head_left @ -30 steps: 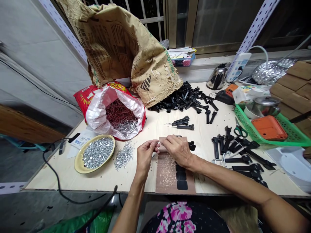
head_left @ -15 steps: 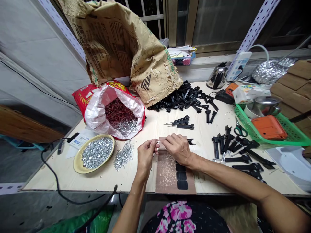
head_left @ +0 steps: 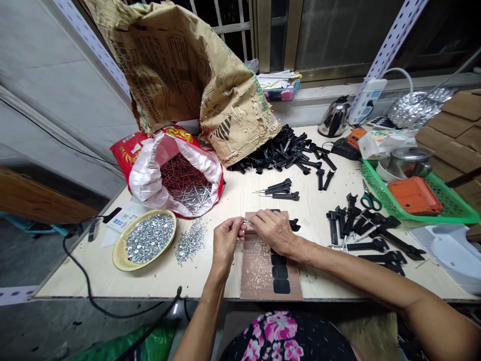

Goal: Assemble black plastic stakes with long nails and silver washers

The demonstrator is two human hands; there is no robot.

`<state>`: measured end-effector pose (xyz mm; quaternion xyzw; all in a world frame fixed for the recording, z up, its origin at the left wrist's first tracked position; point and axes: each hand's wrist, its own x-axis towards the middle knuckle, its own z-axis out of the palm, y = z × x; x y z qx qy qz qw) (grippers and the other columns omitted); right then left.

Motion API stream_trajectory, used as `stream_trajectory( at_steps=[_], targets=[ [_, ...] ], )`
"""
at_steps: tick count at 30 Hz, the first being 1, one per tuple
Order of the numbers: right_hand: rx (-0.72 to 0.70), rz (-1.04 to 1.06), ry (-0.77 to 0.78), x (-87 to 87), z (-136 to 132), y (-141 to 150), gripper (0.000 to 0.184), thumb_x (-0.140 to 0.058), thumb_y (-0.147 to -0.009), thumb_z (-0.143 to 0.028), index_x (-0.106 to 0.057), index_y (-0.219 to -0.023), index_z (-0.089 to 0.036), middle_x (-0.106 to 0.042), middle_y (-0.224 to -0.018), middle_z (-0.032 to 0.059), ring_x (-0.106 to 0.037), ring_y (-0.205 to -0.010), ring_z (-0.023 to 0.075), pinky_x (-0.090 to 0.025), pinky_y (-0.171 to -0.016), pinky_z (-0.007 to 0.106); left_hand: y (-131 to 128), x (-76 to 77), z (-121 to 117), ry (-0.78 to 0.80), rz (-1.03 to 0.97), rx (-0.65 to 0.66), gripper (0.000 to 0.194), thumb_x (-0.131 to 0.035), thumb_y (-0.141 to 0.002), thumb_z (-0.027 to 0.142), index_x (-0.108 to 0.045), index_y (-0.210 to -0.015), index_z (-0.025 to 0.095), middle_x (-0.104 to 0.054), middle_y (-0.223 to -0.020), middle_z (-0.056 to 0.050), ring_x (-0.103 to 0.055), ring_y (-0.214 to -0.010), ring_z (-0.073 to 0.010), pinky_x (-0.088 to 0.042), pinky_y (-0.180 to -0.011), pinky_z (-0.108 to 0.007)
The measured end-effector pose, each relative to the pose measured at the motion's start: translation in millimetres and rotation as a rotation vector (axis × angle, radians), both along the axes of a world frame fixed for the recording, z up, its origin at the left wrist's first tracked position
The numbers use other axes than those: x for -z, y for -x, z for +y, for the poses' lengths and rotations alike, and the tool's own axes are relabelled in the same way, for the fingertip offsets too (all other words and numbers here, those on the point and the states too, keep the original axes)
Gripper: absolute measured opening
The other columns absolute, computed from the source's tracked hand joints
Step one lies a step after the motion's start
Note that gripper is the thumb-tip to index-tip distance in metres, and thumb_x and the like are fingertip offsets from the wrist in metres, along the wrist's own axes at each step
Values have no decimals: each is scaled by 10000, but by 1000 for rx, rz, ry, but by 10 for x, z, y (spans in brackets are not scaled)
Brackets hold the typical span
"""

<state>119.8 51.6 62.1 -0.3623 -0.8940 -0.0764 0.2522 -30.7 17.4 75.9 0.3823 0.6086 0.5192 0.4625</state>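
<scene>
My right hand (head_left: pixel 273 231) is closed over a black plastic part (head_left: pixel 295 225), whose end sticks out on its right side. At the other side my left hand (head_left: pixel 227 239) pinches the tip of a thin metal rod (head_left: pixel 246 221) between thumb and fingers; what else it holds is hidden. Both hands are over the top of a brown board (head_left: pixel 256 281) with black square pads (head_left: pixel 280 272) and pale crumbs on it. Several black parts with thin rods (head_left: pixel 278 187) lie just beyond the hands.
Left stand a yellow bowl of washers (head_left: pixel 117 256), loose washers (head_left: pixel 191 243) and a red-and-white bag (head_left: pixel 145 178) of metal rods. A brown paper sack (head_left: pixel 240 105) with spilled black parts (head_left: pixel 287 150) is behind. Right are more black parts (head_left: pixel 376 244), scissors (head_left: pixel 371 198) and a green basket (head_left: pixel 449 216).
The black part in my right hand has turned, so its forked end shows at a different angle. Both hands stay in nearly the same place, and the view has shifted slightly.
</scene>
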Motion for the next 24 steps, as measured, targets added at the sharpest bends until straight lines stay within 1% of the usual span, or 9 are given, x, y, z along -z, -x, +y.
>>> stream_trajectory(
  at_steps=[4,6,9,12,14,16,19,21,24],
  targets=[
    [-11,-12,59,-21,13,-27,175,-426,-949,-194,-599,-977,-196,-589,-816,33,-497,-763,152,-286,-619,284,16,8,5,-1,22,18,367,-664,-702,460,-679,-793,105,-596,-608,-3,-467,-492,-79,-400,-475,-199],
    [4,25,117,-38,14,-32,169,-434,-953,-232,-600,-970,-207,-588,-813,20,-510,-740,136,-274,-590,271,32,18,11,-5,19,24,370,-667,-701,461,-681,-803,105,-597,-609,-5,-469,-492,-78,-396,-469,-196],
    [25,78,181,-62,12,-26,202,-422,-961,-296,-594,-920,-198,-585,-836,16,-532,-724,118,-253,-551,260,54,32,19,-3,28,44,350,-662,-713,451,-678,-793,111,-596,-605,0,-468,-487,-75,-390,-466,-191],
    [37,63,231,-89,13,-23,242,-399,-968,-313,-584,-876,-186,-579,-814,16,-538,-685,114,-244,-534,255,70,44,22,5,78,55,331,-652,-726,448,-672,-754,119,-599,-603,1,-469,-480,-74,-381,-460,-189],
    [37,69,313,-109,16,-34,223,-410,-962,-322,-574,-896,-187,-577,-818,12,-541,-671,114,-261,-533,246,78,54,22,17,96,60,333,-651,-724,454,-668,-725,122,-596,-592,0,-468,-475,-78,-375,-454,-191],
    [-6,100,382,-119,17,-54,170,-456,-941,-322,-557,-951,-186,-572,-876,17,-550,-706,117,-304,-553,231,86,67,23,33,92,67,338,-652,-720,460,-656,-687,124,-580,-566,6,-459,-463,-78,-371,-452,-194],
    [-60,109,383,-104,11,-81,131,-461,-934,-263,-555,-957,-175,-559,-909,35,-546,-748,123,-354,-599,224,97,89,31,51,66,91,335,-654,-719,459,-651,-677,127,-575,-559,8,-457,-463,-80,-367,-449,-194],
    [-48,111,382,-84,6,-89,174,-412,-952,-233,-567,-909,-168,-559,-867,37,-537,-733,124,-361,-609,226,103,96,42,49,54,113,330,-652,-724,456,-662,-703,127,-584,-570,3,-461,-471,-81,-364,-447,-191],
    [-76,226,501,-68,11,-87,211,-380,-965,-237,-559,-875,-169,-566,-808,17,-529,-705,113,-371,-622,220,102,78,65,42,67,132,342,-644,-728,466,-659,-678,129,-572,-549,2,-455,-457,-79,-365,-445,-191]
  ],
)
